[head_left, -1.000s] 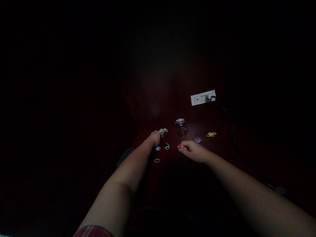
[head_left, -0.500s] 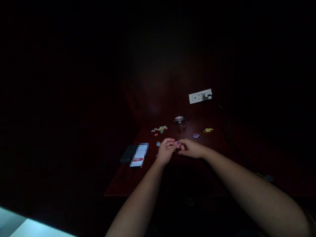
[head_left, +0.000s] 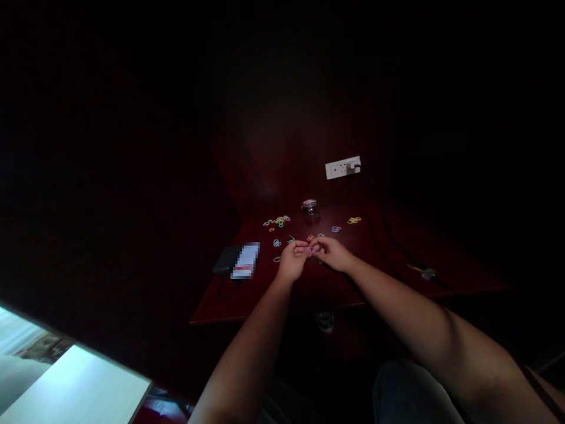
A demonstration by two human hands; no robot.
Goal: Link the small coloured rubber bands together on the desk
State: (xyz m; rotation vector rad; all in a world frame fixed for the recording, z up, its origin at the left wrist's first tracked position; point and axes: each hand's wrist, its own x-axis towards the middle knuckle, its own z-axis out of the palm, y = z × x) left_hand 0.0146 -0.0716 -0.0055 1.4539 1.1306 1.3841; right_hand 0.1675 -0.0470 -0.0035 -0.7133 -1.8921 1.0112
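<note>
Over the dark red table, my left hand [head_left: 291, 262] and my right hand [head_left: 334, 254] meet with their fingertips pinched on a small pinkish-purple elastic hair tie [head_left: 311, 251]. Fingers cover part of it. Just beyond the fingertips lie orange hair ties [head_left: 310, 238], and a green hair tie [head_left: 291, 239] is near my left fingers. Light blue hair ties [head_left: 276, 242] sit left of my left hand. Purple hair ties [head_left: 336, 229] and yellow hair ties [head_left: 354, 221] form separate groups beyond my right hand. A mixed-colour pile [head_left: 281, 221] is spread at the back left.
A lidded clear jar [head_left: 311, 210] stands at the back of the table [head_left: 265, 294]. A lit phone [head_left: 246, 261] and a black case-like object [head_left: 226, 259] lie on the left. A wall socket [head_left: 343, 168] holds a plug, and a dark cable [head_left: 392, 241] runs along the right.
My view has tilted down and turned slightly right, so the table sits higher and further left. Both hands keep pinching the hair tie, and the orange and green ones beyond now show.
</note>
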